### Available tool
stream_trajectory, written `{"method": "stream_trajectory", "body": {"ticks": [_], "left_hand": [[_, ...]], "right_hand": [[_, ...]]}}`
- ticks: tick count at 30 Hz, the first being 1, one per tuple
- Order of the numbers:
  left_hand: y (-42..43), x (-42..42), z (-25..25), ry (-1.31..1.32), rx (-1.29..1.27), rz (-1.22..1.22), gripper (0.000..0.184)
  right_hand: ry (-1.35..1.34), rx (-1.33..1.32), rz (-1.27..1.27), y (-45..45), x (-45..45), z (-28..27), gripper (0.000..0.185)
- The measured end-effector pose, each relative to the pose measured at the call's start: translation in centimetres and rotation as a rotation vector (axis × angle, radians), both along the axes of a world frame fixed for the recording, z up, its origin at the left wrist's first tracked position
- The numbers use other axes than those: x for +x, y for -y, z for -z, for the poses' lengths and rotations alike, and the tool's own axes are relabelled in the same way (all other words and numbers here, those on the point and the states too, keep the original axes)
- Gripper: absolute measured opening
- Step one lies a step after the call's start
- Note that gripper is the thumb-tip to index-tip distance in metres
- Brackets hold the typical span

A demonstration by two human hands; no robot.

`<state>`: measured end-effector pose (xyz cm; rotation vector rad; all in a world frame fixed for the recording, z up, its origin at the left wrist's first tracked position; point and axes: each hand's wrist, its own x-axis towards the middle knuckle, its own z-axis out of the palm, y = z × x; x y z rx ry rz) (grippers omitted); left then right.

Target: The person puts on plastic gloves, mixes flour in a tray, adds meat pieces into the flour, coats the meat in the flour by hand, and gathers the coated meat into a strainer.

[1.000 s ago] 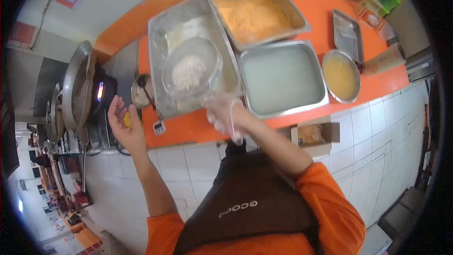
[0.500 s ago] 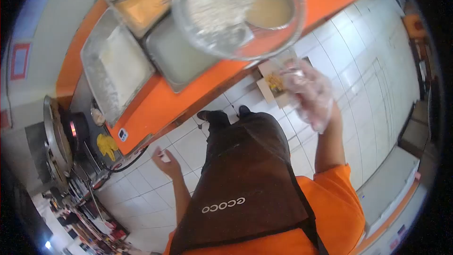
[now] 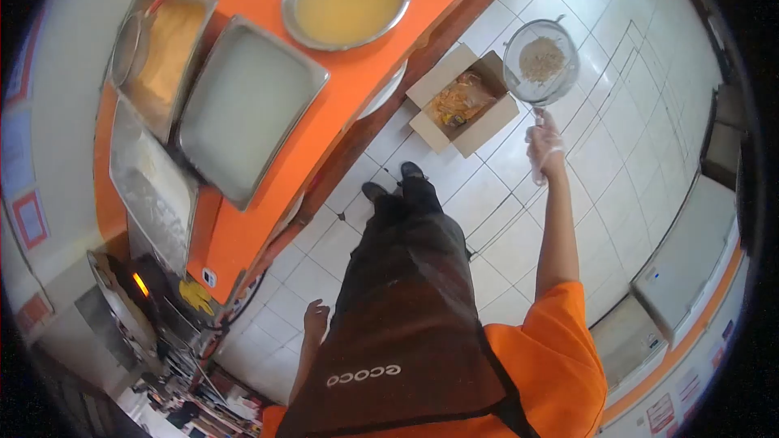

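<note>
Evidently, the right hand [image 3: 545,148], gloved and closed, grips the sieve [image 3: 565,73] by its handle, above the floor [image 3: 503,219] near the box [image 3: 447,139]. It appears light and stiff, its crumbs [image 3: 541,59] easily spilled; the handle suits gripping. The left hand [image 3: 316,315] hangs half open, apparently empty.
</note>
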<state>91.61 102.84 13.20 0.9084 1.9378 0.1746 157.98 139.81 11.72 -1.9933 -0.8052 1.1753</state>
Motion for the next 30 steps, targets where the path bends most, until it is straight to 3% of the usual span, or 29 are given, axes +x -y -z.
{"method": "stream_trajectory", "body": {"ticks": [2,4,10,14,19,24,27,30], "left_hand": [[-3.1,0.2,-1.6,-0.221,-0.22,-0.038,0.038],[-4.3,0.2,-3.5,-0.123,-0.115,-0.122,0.034],[-7.6,1.7,-5.7,-0.12,-0.166,-0.105,0.028],[-8.2,2.5,-6.7,-0.2,-0.262,-0.07,0.029],[-8.0,3.1,-8.4,-0.298,-0.324,-0.005,0.03],[-7.6,3.4,-9.3,-0.222,-0.27,-0.082,0.032],[-8.2,3.7,-8.9,-0.287,-0.402,-0.073,0.032],[-8.5,4.2,-8.8,-0.215,-0.313,-0.073,0.033]], "right_hand": [[0.151,-0.061,-0.067,-0.3,1.1,7.9,0.049],[0.41,-0.107,-0.209,-0.4,1.9,15.9,0.049],[0.51,-0.53,-0.32,-3.6,-5.1,28.1,0.059],[0.384,-0.682,-0.328,-4.8,-9.2,28.1,0.064],[0.506,-0.616,-0.307,-0.5,-11.0,32.7,0.071],[0.399,-0.653,-0.204,-0.2,-10.9,29.1,0.079],[0.451,-0.6,-0.166,0.5,-10.7,29.0,0.082],[0.409,-0.498,-0.172,1.5,-10.1,28.2,0.079]]}}
